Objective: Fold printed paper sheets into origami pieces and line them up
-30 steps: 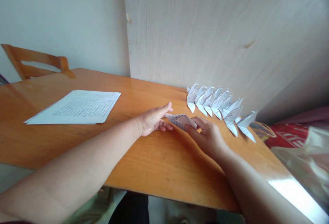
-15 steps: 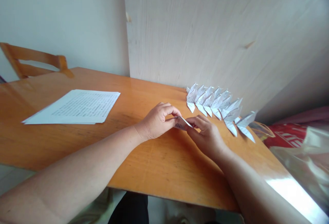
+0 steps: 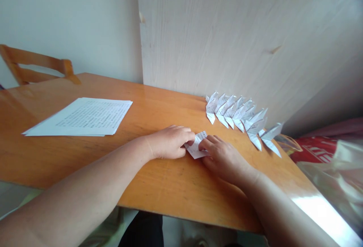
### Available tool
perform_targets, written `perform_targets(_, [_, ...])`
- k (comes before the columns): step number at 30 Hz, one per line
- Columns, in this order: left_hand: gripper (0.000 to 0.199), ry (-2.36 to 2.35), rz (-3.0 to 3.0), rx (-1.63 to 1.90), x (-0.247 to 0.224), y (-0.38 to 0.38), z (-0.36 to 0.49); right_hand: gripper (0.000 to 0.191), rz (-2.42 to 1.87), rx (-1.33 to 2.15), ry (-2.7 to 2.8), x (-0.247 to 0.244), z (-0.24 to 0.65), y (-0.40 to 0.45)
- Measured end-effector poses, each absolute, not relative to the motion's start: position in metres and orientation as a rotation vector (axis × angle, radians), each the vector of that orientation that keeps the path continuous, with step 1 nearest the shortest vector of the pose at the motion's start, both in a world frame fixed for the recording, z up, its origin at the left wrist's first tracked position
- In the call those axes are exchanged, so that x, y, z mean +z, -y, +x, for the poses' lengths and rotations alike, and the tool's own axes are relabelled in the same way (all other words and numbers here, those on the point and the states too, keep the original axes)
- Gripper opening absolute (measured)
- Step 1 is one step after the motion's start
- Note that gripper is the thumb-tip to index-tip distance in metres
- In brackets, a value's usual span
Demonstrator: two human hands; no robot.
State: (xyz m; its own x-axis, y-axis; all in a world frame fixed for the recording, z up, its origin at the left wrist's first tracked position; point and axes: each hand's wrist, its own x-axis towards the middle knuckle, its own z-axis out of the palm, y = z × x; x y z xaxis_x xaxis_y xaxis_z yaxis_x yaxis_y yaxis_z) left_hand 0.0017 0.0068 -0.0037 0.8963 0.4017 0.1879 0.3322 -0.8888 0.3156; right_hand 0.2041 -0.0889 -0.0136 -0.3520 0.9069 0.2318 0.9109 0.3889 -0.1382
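A small folded piece of printed paper (image 3: 196,149) lies on the wooden table between my hands, its face turned up. My left hand (image 3: 173,142) is closed at the paper's left edge, fingers curled and the thumb partly tucked under. From the right, my right hand (image 3: 221,155) pinches the paper, with bent fingertips on top of it and the thumb at its near edge. Beyond my right hand stand several folded paper cranes (image 3: 239,112) in slanting rows, white with faint print.
A stack of printed sheets (image 3: 87,117) lies on the left of the table (image 3: 159,186). A wooden chair (image 3: 42,61) stands behind the far left corner. Along the back rises a pale wood panel (image 3: 210,31). Red and cream bags (image 3: 317,148) sit past the right edge.
The folded paper was held up edge-on; now it lies flatter, printed face showing. Both hands have come down slightly toward the table. The paper cranes and the sheets have stayed put.
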Motion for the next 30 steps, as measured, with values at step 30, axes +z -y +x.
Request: perform_targets(30, [0.014, -0.628, 2.484, 0.194, -0.007, -0.021, 0.002, 0.021, -1.609, 0.427, 2.137, -0.022, 0.216, 0.077])
